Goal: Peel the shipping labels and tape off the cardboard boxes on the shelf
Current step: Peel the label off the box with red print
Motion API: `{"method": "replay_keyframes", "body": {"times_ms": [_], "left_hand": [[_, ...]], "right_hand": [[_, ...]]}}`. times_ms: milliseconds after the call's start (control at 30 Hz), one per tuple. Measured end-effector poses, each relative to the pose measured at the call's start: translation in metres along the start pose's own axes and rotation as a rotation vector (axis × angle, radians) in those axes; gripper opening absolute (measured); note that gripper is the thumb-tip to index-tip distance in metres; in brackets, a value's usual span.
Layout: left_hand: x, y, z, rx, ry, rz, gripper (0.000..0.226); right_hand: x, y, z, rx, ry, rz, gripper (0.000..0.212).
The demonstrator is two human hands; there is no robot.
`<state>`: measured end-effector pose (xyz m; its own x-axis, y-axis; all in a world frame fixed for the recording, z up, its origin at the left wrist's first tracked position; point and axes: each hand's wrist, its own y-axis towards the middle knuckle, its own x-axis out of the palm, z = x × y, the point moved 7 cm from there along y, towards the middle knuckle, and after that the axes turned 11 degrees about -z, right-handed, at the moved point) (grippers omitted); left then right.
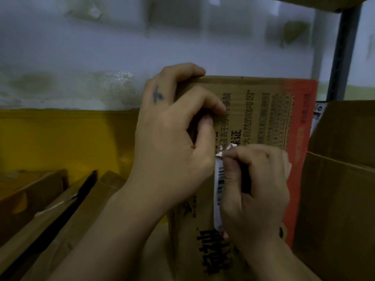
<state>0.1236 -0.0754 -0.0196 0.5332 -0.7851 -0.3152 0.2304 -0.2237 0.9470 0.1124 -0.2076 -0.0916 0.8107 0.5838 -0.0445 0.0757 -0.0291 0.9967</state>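
Wall [81, 57] stained, white over yellow — cardboard boxes [336, 199] crowded below.

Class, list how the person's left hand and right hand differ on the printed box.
The left hand grips the top edge of the printed box; the right hand pinches the peeled end of the white barcode label. The left hand sits higher, the right hand lower. The left hand's back bears a dark mark; the right hand's shows none. Both work on the same box.
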Motion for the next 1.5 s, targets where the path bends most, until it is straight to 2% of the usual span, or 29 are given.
{"method": "replay_keyframes", "body": {"times_ms": [233,633,967,1300,1433,1500], "left_hand": [[0.0,0.001,0.0,-0.005,-0.021,0.002,0.014],[0.001,0.0,0.001,-0.008,-0.015,0.024,0.013],[0.002,0.0,0.002,-0.008,-0.016,0.03,0.012],[0.001,0.0,0.001,0.004,-0.015,0.019,0.012],[0.001,0.0,0.0,0.005,-0.012,0.009,0.013],[0.001,0.0,-0.001,0.0,-0.017,0.007,0.013]], "right_hand": [[-0.007,-0.001,0.007,0.094,-0.01,0.014,0.029],[-0.009,0.012,0.001,0.092,-0.046,-0.001,0.004],[-0.007,0.015,0.002,0.122,-0.102,-0.035,0.008],[-0.018,0.006,-0.006,0.037,-0.017,-0.107,0.009],[-0.027,0.004,-0.007,0.043,0.009,-0.065,0.011],[-0.028,0.002,-0.005,0.074,0.014,-0.037,0.019]]}}
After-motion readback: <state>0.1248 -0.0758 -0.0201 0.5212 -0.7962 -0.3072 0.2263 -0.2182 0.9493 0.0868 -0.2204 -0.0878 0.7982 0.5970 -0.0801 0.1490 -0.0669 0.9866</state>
